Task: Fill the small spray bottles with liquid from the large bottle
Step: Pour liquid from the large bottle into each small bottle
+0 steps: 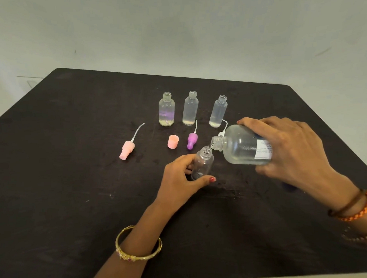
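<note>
My right hand [290, 151] grips the large clear bottle [241, 146], tipped on its side with its open neck over the mouth of a small clear bottle [202, 163]. A thin stream of liquid runs between them. My left hand [180, 179] holds that small bottle upright on the dark table [72, 167]. Three more small open bottles stand in a row behind: the left one [167, 109], the middle one [190, 108] and the right one [219, 111], each with a little liquid at the bottom.
Loose on the table lie a pink spray head with tube [127, 148], a pink cap [173, 141], a purple spray head [192, 139] and a white spray head [222, 132] partly hidden behind the large bottle. A pale wall rises behind the table's far edge.
</note>
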